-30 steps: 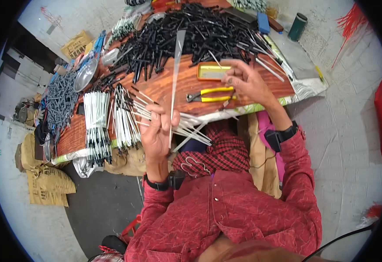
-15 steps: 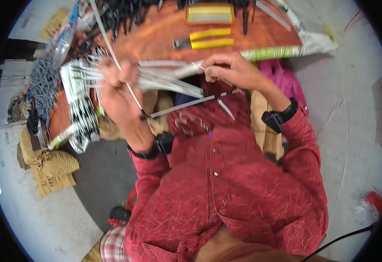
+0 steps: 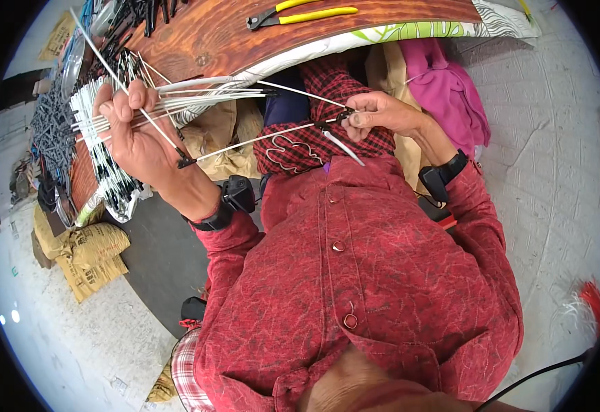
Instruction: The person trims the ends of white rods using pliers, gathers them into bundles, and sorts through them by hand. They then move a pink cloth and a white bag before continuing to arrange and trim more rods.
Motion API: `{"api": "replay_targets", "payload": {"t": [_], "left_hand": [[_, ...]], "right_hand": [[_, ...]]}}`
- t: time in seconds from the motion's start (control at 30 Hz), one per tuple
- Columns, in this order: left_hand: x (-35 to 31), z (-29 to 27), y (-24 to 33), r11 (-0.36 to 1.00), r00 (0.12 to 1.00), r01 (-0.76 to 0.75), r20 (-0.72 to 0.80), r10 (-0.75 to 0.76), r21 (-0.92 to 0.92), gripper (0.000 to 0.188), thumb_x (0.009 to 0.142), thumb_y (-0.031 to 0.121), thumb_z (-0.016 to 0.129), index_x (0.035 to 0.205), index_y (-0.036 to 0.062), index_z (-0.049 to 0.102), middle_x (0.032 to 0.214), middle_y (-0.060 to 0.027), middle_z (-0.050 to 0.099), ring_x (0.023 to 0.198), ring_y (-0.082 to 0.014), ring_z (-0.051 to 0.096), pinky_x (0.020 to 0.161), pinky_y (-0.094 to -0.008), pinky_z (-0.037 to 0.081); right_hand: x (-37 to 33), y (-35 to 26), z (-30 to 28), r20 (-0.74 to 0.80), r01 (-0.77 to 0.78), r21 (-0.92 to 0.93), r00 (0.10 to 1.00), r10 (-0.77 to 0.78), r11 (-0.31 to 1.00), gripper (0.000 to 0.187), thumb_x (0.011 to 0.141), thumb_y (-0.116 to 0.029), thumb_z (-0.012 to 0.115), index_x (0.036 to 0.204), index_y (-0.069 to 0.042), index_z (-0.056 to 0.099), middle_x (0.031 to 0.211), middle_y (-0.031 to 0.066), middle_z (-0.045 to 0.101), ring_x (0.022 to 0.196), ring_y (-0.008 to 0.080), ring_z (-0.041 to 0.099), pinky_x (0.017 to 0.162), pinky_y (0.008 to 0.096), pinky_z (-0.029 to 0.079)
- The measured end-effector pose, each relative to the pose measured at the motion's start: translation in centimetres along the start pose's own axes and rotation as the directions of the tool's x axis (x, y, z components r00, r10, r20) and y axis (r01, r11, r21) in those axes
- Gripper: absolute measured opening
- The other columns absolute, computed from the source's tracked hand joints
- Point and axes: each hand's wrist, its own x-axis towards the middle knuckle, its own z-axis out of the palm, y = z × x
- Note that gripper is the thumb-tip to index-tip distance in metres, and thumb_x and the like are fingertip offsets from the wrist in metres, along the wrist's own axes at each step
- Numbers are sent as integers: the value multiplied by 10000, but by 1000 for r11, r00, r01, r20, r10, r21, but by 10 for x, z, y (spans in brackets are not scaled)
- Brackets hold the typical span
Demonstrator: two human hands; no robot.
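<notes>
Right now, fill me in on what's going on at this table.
The person's left grip holds a bunch of thin white rods, some with dark ends, while the right grip pinches a dark joint where two rods seem to meet. Yellow-handled pliers lie untouched on the wooden table. A bundle of similar rods lies at its edge, on the left.

A worktop (image 3: 204, 41) with reddish-brown wood grain curves across the top of the view, its near edge trimmed in a white covering (image 3: 410, 29) with green patterning. Pale grey flooring (image 3: 533, 172) spreads out to the right, marked with faint lines; a dark grey floor area (image 3: 166, 250) lies left, beside tan sacks (image 3: 94, 250). Small bright light spots (image 3: 16, 316) gleam at far left
</notes>
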Motion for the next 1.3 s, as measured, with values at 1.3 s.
{"api": "replay_targets", "payload": {"t": [1.3], "left_hand": [[-95,66,-72,797,967,-254,166,194,548,157,1020,123,435,1021,-14,512,683,-1,399,612,-87,378,595,-252,373]], "right_hand": [[-25,-53,71,-390,713,425,701,-597,558,308,998,-329,492,1168,-79,549,1035,49,610,759,97,567,649,219,489]]}}
